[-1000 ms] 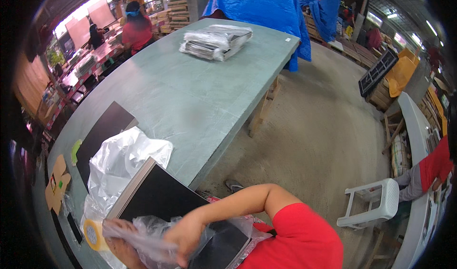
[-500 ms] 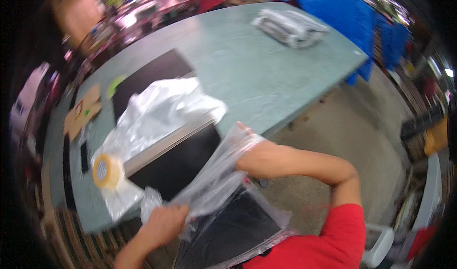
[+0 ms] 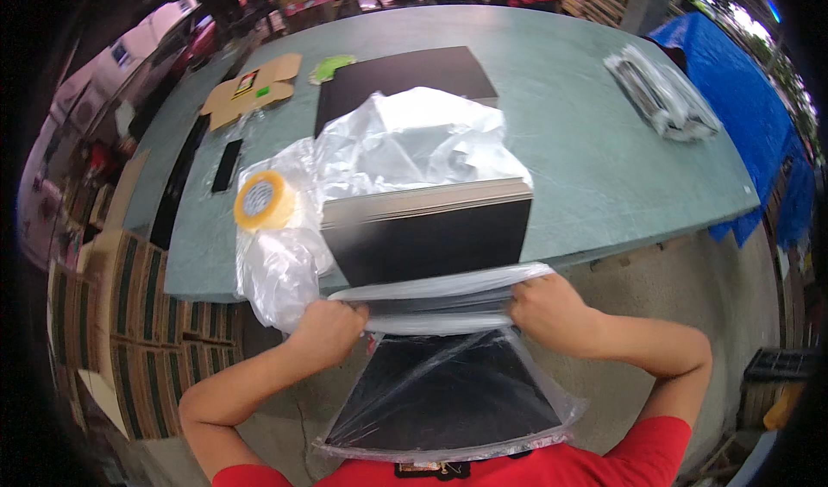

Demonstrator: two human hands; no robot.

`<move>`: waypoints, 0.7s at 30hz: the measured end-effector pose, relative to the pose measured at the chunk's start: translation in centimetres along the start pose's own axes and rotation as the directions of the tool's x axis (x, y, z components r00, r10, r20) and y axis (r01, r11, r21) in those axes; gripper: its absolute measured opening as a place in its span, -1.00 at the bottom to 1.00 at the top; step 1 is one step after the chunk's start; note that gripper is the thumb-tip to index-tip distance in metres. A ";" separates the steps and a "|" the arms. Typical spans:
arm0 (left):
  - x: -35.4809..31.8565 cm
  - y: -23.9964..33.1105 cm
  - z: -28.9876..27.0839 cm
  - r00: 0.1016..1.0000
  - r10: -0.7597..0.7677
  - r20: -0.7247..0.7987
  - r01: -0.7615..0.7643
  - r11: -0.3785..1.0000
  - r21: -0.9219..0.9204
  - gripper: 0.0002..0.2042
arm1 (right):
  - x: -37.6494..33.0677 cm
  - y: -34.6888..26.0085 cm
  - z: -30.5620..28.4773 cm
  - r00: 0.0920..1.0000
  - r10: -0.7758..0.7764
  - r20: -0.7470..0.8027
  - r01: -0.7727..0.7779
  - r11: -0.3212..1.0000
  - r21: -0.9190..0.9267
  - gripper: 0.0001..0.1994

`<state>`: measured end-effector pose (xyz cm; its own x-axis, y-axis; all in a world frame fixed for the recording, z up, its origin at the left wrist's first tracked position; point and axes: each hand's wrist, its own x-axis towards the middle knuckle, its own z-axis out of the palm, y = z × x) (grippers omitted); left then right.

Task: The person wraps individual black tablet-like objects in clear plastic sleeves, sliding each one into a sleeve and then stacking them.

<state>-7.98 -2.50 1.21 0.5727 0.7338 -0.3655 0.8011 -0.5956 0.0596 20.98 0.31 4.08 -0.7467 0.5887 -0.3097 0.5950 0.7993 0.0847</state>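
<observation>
**poster1:** Hands first: our left hand (image 3: 328, 332) and right hand (image 3: 548, 314) are both closed tight on the mouth of the clear plastic bag (image 3: 448, 392), stretching it wide across the bench (image 3: 604, 142) edge. Black panel (image 3: 448, 383) sits inside the bag, leaning off the edge toward us. We reckon the mouth's pulled taut so the sleeve slides along the panel.

**poster2:** Agreed. Stack of black panels (image 3: 427, 232) sits just behind, crumpled plastic (image 3: 414, 138) draped on it, yellow tape roll (image 3: 264, 200) beside it. Bag's bottom is cut off by our red shirt (image 3: 552, 470), and we can't make out our fingertips under the film.
</observation>
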 end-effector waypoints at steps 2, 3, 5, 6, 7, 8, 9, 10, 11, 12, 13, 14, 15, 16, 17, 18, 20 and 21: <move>-1.6 -0.2 2.0 0.993 0.090 0.083 -0.087 0.996 -0.037 -0.82 | -0.5 1.5 -1.1 0.924 0.179 -0.339 -0.040 0.924 0.380 -0.75; -2.6 0.5 1.8 0.977 0.213 -0.013 -0.200 0.892 -0.405 -0.83 | -0.3 2.2 -1.8 0.759 0.350 -0.549 0.031 0.822 0.569 -0.71; -3.6 -1.0 -0.6 0.957 0.051 -0.287 -0.276 0.468 -0.839 -0.87 | 0.8 2.6 -0.5 0.637 0.437 -0.635 -0.043 0.843 0.537 -0.69; -4.1 -2.5 -0.4 0.890 -0.349 -0.295 -0.141 0.404 -0.904 -0.89 | 1.3 2.7 0.2 0.572 0.461 -0.678 -0.077 0.854 0.515 -0.68; -4.5 -3.7 -0.2 0.674 -0.700 -0.236 -0.033 0.291 -0.956 -0.87 | 2.0 2.7 0.7 0.499 0.473 -0.726 -0.098 0.863 0.495 -0.67; -2.9 -4.7 -0.5 0.459 -0.813 -0.358 0.129 0.459 -0.879 -0.77 | 2.7 1.0 1.2 0.677 0.344 -0.650 -0.015 0.890 0.456 -0.61; -1.5 -5.3 -0.6 0.226 -0.832 -0.507 0.329 0.555 -0.764 -0.67 | 3.2 -0.3 1.5 0.687 0.293 -0.665 -0.023 0.923 0.383 -0.53; -0.9 -5.2 -0.2 0.252 -0.762 -0.597 0.313 0.648 -0.695 -0.59 | 3.3 0.2 1.0 0.619 0.324 -0.716 -0.097 0.936 0.339 -0.49; -0.4 -5.1 0.2 0.278 -0.681 -0.678 0.294 0.732 -0.615 -0.51 | 3.1 0.9 0.6 0.544 0.347 -0.764 -0.175 0.938 0.300 -0.44; 0.3 -4.9 0.0 0.312 -0.580 -0.752 0.260 0.814 -0.520 -0.44 | 3.0 1.9 0.6 0.539 0.363 -0.760 -0.252 0.931 0.265 -0.43; 0.5 -4.1 -0.2 0.417 -0.531 -0.738 0.295 0.847 -0.443 -0.39 | 2.9 2.6 0.8 0.546 0.381 -0.746 -0.323 0.917 0.232 -0.41; 0.5 -3.2 -0.9 0.518 -0.478 -0.709 0.317 0.877 -0.360 -0.35 | 2.8 3.0 1.2 0.551 0.401 -0.732 -0.393 0.898 0.196 -0.39; 0.5 -2.6 -1.3 0.606 -0.423 -0.674 0.326 0.905 -0.275 -0.30 | 2.6 3.2 1.5 0.555 0.394 -0.733 -0.388 0.902 0.191 -0.38; 0.3 -2.4 -1.2 0.596 -0.418 -0.686 0.321 0.907 -0.274 -0.31 | 2.2 3.1 1.9 0.559 0.388 -0.733 -0.383 0.905 0.187 -0.37; 0.1 -2.0 -0.9 0.586 -0.412 -0.698 0.316 0.909 -0.272 -0.32 | 1.9 2.9 2.3 0.563 0.382 -0.733 -0.378 0.908 0.182 -0.37; -0.2 -1.7 -0.6 0.579 -0.407 -0.706 0.313 0.911 -0.269 -0.32 | 1.3 2.4 2.2 0.560 0.405 -0.723 -0.354 0.906 0.233 -0.40; -1.5 -1.3 0.1 0.550 -0.372 -0.747 0.243 0.928 -0.283 -0.34 | -0.2 1.3 1.4 0.560 0.449 -0.696 -0.290 0.893 0.343 -0.45; -2.2 -1.3 0.3 0.534 -0.352 -0.769 0.200 0.936 -0.289 -0.35 | -0.9 1.3 1.3 0.583 0.482 -0.654 -0.184 0.862 0.472 -0.49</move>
<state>-10.32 -3.38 1.66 0.1579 0.8528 0.4978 0.9149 -0.3160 0.2511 22.82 0.66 3.29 -0.3430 0.8076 0.4798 0.7905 0.5240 -0.3169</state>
